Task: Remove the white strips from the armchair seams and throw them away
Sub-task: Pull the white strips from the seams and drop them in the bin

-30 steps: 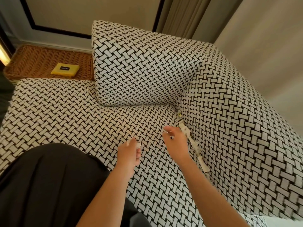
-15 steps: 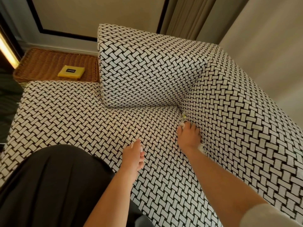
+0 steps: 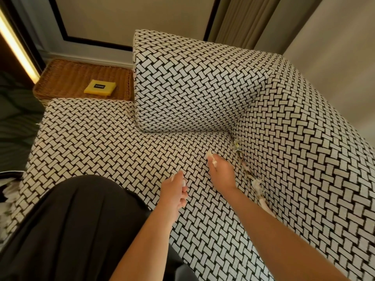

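The armchair (image 3: 105, 142) is covered in black-and-white woven-pattern fabric, with a back cushion and a right armrest. White strips (image 3: 258, 189) lie along the seam between the seat and the right armrest, with frayed bits (image 3: 237, 146) near the back corner. My right hand (image 3: 220, 173) hovers over the seat just left of that seam and pinches a small white piece (image 3: 211, 157) at its fingertips. My left hand (image 3: 175, 191) is lower and to the left, fingers curled around small white bits.
A wicker tray (image 3: 67, 82) with a yellow box (image 3: 99, 87) sits behind the seat at the left. My dark skirt (image 3: 67, 230) covers the front left. Walls and a curtain (image 3: 239, 21) stand behind the chair. White scraps (image 3: 7, 191) show at the far left edge.
My right hand was down in the seam near the back corner half a second ago; it has pulled back left over the seat with a white piece. The seam strips are uncovered again.
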`<state>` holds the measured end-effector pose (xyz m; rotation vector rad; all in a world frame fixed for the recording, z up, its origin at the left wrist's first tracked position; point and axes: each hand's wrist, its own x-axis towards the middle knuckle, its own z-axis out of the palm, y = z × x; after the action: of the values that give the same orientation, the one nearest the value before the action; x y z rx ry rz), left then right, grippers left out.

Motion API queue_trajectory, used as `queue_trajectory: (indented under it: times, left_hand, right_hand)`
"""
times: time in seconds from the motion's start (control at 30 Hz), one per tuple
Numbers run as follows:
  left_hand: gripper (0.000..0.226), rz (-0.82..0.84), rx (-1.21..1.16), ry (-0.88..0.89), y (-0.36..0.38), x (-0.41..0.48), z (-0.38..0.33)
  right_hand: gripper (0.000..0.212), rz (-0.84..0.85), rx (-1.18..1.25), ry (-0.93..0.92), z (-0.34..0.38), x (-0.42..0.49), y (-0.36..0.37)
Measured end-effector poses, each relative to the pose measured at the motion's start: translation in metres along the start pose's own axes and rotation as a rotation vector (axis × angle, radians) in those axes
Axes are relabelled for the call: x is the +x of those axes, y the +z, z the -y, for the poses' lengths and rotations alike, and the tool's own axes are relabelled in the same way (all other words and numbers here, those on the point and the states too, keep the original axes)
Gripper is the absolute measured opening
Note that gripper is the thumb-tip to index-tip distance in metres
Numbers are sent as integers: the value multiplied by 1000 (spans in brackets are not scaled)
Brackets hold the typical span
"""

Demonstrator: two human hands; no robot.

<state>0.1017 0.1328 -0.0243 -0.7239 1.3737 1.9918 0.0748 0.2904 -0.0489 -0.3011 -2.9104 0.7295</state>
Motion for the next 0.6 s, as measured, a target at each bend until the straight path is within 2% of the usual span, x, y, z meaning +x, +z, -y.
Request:
queue_trajectory:
  times: [0.1, 0.3, 0.5, 0.6]
  left_hand:
    - [24, -13, -51, 35, -3, -10, -10]
    - [25, -103, -102, 286, -30, -52, -54]
    - [35, -44, 3, 379, -101, -98, -107]
    - [39, -75, 31, 444, -139, -112, -120]
  right_hand:
    - [36, 30, 278, 31, 40, -7, 4]
    - [38, 188, 667, 40, 115, -19, 6]
    - [36, 512, 999, 101, 198, -31, -3]
    - [34, 705, 993, 43, 241, -32, -4]
